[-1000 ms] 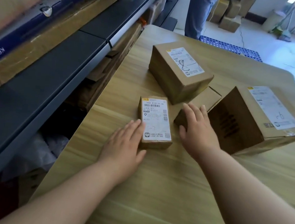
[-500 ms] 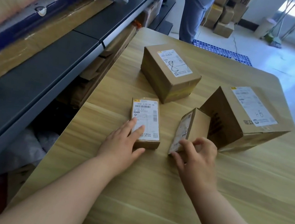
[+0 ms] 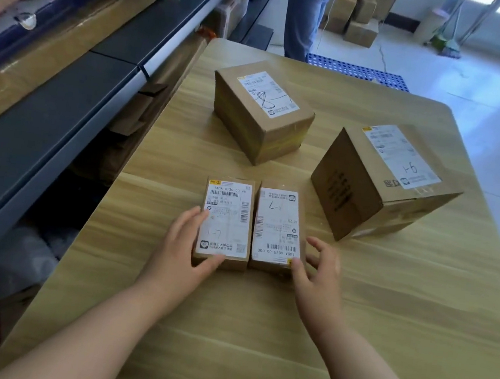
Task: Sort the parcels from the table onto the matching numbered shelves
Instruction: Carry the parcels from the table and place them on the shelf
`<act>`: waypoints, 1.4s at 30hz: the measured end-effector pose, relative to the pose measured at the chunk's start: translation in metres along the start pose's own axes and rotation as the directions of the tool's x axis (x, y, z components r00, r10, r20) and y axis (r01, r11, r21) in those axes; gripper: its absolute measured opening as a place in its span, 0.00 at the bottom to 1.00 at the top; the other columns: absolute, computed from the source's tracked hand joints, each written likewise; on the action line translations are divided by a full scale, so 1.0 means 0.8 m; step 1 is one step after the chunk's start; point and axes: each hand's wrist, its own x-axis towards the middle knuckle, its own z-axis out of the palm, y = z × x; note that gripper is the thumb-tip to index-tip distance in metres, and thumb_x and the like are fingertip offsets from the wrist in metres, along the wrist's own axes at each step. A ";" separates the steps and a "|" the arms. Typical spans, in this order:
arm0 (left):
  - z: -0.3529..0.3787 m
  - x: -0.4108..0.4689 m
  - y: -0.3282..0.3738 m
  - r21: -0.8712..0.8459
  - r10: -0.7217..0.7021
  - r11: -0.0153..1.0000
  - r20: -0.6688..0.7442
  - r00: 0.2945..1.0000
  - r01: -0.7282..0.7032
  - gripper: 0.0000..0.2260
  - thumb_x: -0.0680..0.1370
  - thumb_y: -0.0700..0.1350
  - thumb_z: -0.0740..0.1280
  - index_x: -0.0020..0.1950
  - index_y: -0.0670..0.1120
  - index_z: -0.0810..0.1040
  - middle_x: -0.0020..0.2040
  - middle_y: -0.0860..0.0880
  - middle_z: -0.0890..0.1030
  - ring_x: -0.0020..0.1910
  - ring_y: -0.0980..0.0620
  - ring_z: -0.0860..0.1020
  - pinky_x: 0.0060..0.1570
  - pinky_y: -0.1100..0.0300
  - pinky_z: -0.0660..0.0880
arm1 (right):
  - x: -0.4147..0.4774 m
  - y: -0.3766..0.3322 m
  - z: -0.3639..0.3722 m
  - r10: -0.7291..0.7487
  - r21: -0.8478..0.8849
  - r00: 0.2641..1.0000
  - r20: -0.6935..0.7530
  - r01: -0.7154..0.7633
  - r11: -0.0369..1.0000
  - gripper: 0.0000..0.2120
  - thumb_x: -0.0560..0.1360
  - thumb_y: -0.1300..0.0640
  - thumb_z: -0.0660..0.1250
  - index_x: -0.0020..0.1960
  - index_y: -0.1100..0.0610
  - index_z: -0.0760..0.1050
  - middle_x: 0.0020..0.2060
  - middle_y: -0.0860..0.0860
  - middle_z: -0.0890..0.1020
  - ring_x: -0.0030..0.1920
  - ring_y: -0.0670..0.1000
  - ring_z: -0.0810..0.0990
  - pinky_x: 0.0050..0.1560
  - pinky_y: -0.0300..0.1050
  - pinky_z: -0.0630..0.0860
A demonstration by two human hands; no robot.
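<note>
Two flat little cardboard parcels lie side by side at the near middle of the tabletop (image 3: 255, 341), long edges touching, white printed labels up. The left small parcel (image 3: 228, 215) shows "1-7" in pen. The right small parcel (image 3: 278, 221) has its label turned the other way round.

The left hand (image 3: 181, 247) holds the left one. Its fingers (image 3: 189, 221) lie close together along the left edge and onto the label, thumb hooked across the near end. The right hand (image 3: 319, 271) is at the other's near right corner, thumb tip on that corner. Its fingers (image 3: 319, 245) are spread and loosely bent just beside the right edge; through the blur I cannot tell if they touch.

Farther back a blocky brown box (image 3: 260, 118), banded in yellowish tape, has an "8" scrawled on its label and sits apart from the pair. To the right a bigger carton (image 3: 368, 188) sits at an angle, near the tabletop's right edge.

The tabletop is smooth, pale wood grain with rounded far corners. Bare wood runs wide from the hands to the near edge, and a lane opens between the two bigger boxes. Dark metal shelves (image 3: 64, 97) stuffed with cartons run close along the left edge. At the far end a person in jeans (image 3: 301, 16) stands by a blue perforated mat (image 3: 357, 72).
</note>
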 end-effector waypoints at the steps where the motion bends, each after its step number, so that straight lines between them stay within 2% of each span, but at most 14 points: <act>1: 0.002 0.003 0.003 -0.045 -0.053 0.998 -0.018 0.998 0.052 0.36 0.75 0.50 0.71 0.77 0.50 0.57 0.77 0.54 0.55 0.70 0.64 0.54 0.65 0.69 0.50 | 0.002 0.000 0.000 0.019 -0.002 1.000 0.015 -0.019 1.000 0.19 0.76 0.61 0.68 0.64 0.53 0.68 0.65 0.54 0.68 0.53 0.44 0.72 0.49 0.24 0.68; 5: 0.014 0.011 0.011 -0.064 -0.165 0.984 -0.002 0.986 0.164 0.39 0.74 0.52 0.71 0.78 0.50 0.53 0.76 0.51 0.57 0.74 0.53 0.58 0.70 0.60 0.56 | 0.010 0.000 0.000 0.057 -0.145 0.989 0.135 -0.037 0.989 0.39 0.70 0.47 0.75 0.74 0.52 0.60 0.68 0.49 0.64 0.67 0.49 0.67 0.69 0.48 0.66; 9: 0.019 0.009 0.012 -0.068 -0.193 0.979 -0.007 0.981 0.192 0.35 0.76 0.51 0.69 0.78 0.51 0.55 0.74 0.51 0.60 0.72 0.52 0.61 0.71 0.55 0.61 | 0.013 0.001 -0.007 0.038 -0.222 0.974 0.222 0.013 0.975 0.40 0.70 0.48 0.73 0.76 0.50 0.57 0.70 0.47 0.67 0.70 0.48 0.66 0.70 0.47 0.64; 13: 0.011 0.006 0.013 -0.013 -0.156 0.988 -0.124 0.980 0.156 0.29 0.79 0.48 0.63 0.78 0.51 0.57 0.77 0.51 0.57 0.75 0.50 0.58 0.72 0.54 0.58 | 0.019 0.000 -0.022 -0.118 -0.328 0.990 0.071 0.135 0.935 0.31 0.69 0.56 0.65 0.72 0.53 0.65 0.69 0.51 0.70 0.70 0.53 0.67 0.69 0.52 0.65; 16: 0.011 0.004 0.024 0.075 -0.158 0.983 -0.086 0.984 0.165 0.34 0.77 0.55 0.66 0.78 0.53 0.53 0.78 0.52 0.52 0.76 0.51 0.54 0.72 0.55 0.56 | 0.024 -0.017 -0.012 0.001 -0.540 0.992 0.130 0.070 0.839 0.41 0.71 0.40 0.67 0.77 0.51 0.54 0.76 0.55 0.58 0.76 0.54 0.56 0.74 0.51 0.57; 18: 0.015 0.004 0.030 0.148 -0.160 0.975 -0.055 0.986 0.167 0.38 0.74 0.58 0.68 0.78 0.54 0.51 0.78 0.53 0.48 0.76 0.51 0.52 0.73 0.55 0.55 | 0.031 -0.031 -0.003 0.058 -0.654 0.988 0.145 0.052 0.754 0.49 0.69 0.35 0.67 0.78 0.51 0.46 0.76 0.58 0.57 0.75 0.57 0.57 0.73 0.52 0.58; 22: 0.012 0.005 0.032 0.178 -0.151 0.971 -0.061 0.987 0.160 0.37 0.74 0.56 0.69 0.78 0.54 0.53 0.79 0.50 0.48 0.76 0.50 0.51 0.72 0.56 0.53 | 0.036 -0.048 -0.020 0.184 -0.823 0.949 0.258 0.116 0.555 0.54 0.66 0.37 0.69 0.78 0.53 0.40 0.71 0.57 0.61 0.70 0.58 0.63 0.66 0.53 0.65; 25: 0.004 0.002 0.025 0.142 -0.136 0.979 -0.077 0.988 0.145 0.38 0.72 0.53 0.70 0.77 0.54 0.55 0.78 0.51 0.51 0.75 0.50 0.53 0.73 0.56 0.55 | 0.018 -0.051 -0.056 0.230 -0.872 0.880 0.415 0.313 0.377 0.51 0.67 0.41 0.70 0.78 0.51 0.41 0.73 0.52 0.59 0.73 0.55 0.59 0.67 0.53 0.65; 29: -0.004 -0.012 0.018 0.165 -0.083 0.983 0.014 0.996 0.080 0.41 0.71 0.53 0.72 0.77 0.57 0.52 0.77 0.55 0.51 0.74 0.52 0.54 0.72 0.56 0.56 | 0.000 -0.057 -0.079 0.130 -0.688 0.697 0.706 0.631 0.358 0.41 0.75 0.61 0.59 0.78 0.45 0.38 0.78 0.42 0.42 0.77 0.48 0.42 0.73 0.47 0.52; 32: -0.006 -0.033 0.013 0.178 -0.017 0.984 0.079 0.997 0.003 0.41 0.69 0.56 0.72 0.77 0.59 0.53 0.76 0.57 0.52 0.73 0.54 0.56 0.69 0.57 0.59 | 0.009 -0.059 -0.067 0.018 -0.595 0.625 0.781 0.735 0.326 0.39 0.76 0.65 0.54 0.78 0.43 0.39 0.77 0.42 0.38 0.77 0.48 0.37 0.73 0.44 0.51; 35: -0.002 -0.054 0.010 0.193 0.002 0.981 0.060 0.998 -0.014 0.43 0.68 0.57 0.74 0.77 0.58 0.55 0.75 0.57 0.55 0.72 0.55 0.57 0.68 0.59 0.59 | 0.008 -0.058 -0.049 -0.097 -0.593 0.660 0.745 0.722 0.358 0.34 0.73 0.59 0.45 0.78 0.43 0.50 0.78 0.49 0.45 0.78 0.54 0.46 0.71 0.48 0.57; 38: 0.003 -0.068 0.012 0.158 -0.045 0.987 0.020 0.999 0.042 0.43 0.67 0.59 0.75 0.76 0.56 0.57 0.74 0.56 0.56 0.72 0.55 0.58 0.67 0.63 0.56 | -0.002 -0.050 -0.036 -0.214 -0.654 0.773 0.598 0.624 0.427 0.30 0.69 0.60 0.59 0.71 0.49 0.69 0.74 0.57 0.64 0.72 0.60 0.67 0.60 0.54 0.72; 40: 0.004 -0.076 0.011 0.119 -0.049 0.992 0.001 0.999 0.049 0.41 0.67 0.62 0.73 0.76 0.55 0.60 0.72 0.55 0.59 0.70 0.55 0.61 0.66 0.64 0.58 | -0.009 -0.035 -0.033 -0.191 -0.735 0.883 0.428 0.463 0.495 0.36 0.70 0.64 0.65 0.76 0.49 0.60 0.77 0.56 0.56 0.76 0.58 0.58 0.67 0.53 0.65; 42: 0.005 -0.080 0.008 0.080 -0.065 0.995 -0.019 0.998 0.066 0.36 0.72 0.59 0.70 0.76 0.54 0.61 0.71 0.53 0.62 0.70 0.54 0.64 0.66 0.59 0.64 | -0.019 -0.025 -0.032 0.004 -0.715 0.963 0.270 0.198 0.671 0.35 0.74 0.65 0.60 0.78 0.52 0.53 0.78 0.55 0.49 0.77 0.56 0.49 0.73 0.49 0.54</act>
